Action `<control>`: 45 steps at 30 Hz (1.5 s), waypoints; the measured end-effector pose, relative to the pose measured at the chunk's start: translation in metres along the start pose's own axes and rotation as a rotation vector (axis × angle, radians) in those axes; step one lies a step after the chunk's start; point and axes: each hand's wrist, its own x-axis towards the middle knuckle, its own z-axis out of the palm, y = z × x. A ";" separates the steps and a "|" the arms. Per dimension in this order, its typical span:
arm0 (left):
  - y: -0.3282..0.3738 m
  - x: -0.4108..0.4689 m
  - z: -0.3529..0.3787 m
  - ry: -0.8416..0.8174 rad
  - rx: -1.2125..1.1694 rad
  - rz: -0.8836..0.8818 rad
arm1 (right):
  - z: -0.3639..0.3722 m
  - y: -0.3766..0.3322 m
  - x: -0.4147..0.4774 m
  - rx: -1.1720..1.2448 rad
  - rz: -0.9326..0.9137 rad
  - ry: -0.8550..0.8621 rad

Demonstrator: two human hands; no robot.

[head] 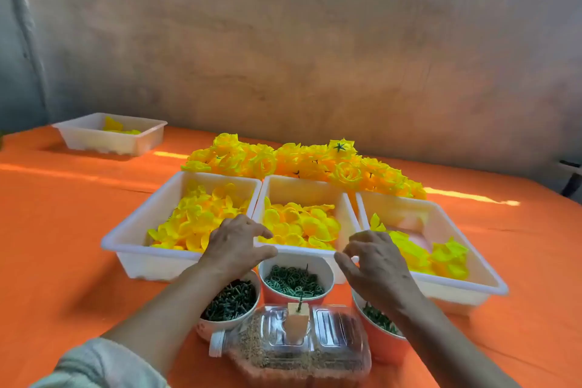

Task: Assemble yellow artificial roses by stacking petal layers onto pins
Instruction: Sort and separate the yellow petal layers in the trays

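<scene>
Three white trays hold loose yellow petal layers: left tray point(126, 238), middle tray point(308, 186), right tray point(472, 280). Finished yellow roses point(302, 164) lie heaped behind them. A green pin point(301, 301) stands upright in a small wooden block point(297, 321) on a sand-filled clear bottle point(293, 346). My left hand point(234, 244) hovers over the near edge between the left and middle trays, fingers loosely spread, nothing in it. My right hand point(374, 261) hovers at the right tray's near corner, fingers loosely curled and holding nothing.
Three bowls sit in front of the trays: green pins point(228, 299), green rings point(294, 282), green parts point(378, 320). A fourth white tray point(110, 135) with a few petals stands far left on the orange tablecloth point(56, 230). A wall rises behind.
</scene>
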 end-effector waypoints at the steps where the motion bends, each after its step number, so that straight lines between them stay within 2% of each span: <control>1: 0.000 0.003 0.001 -0.051 0.015 0.015 | 0.003 -0.003 0.006 -0.083 -0.021 -0.038; 3: 0.000 0.007 0.004 -0.106 0.024 0.031 | 0.011 -0.008 0.014 -0.227 -0.021 -0.104; 7: -0.004 0.015 0.010 -0.112 -0.014 0.032 | 0.027 -0.014 0.020 -0.299 0.000 -0.198; 13: -0.005 0.021 0.014 -0.032 -0.060 0.039 | 0.041 -0.013 0.023 -0.251 0.015 -0.203; 23: -0.002 0.035 0.020 -0.037 -0.044 -0.087 | 0.048 -0.005 0.026 -0.136 -0.003 -0.192; 33: -0.013 0.037 0.027 -0.035 -0.080 -0.096 | 0.042 -0.003 0.028 0.006 -0.034 -0.269; 45: -0.011 0.037 0.032 -0.008 -0.015 -0.114 | 0.040 0.004 0.027 -0.012 -0.065 -0.222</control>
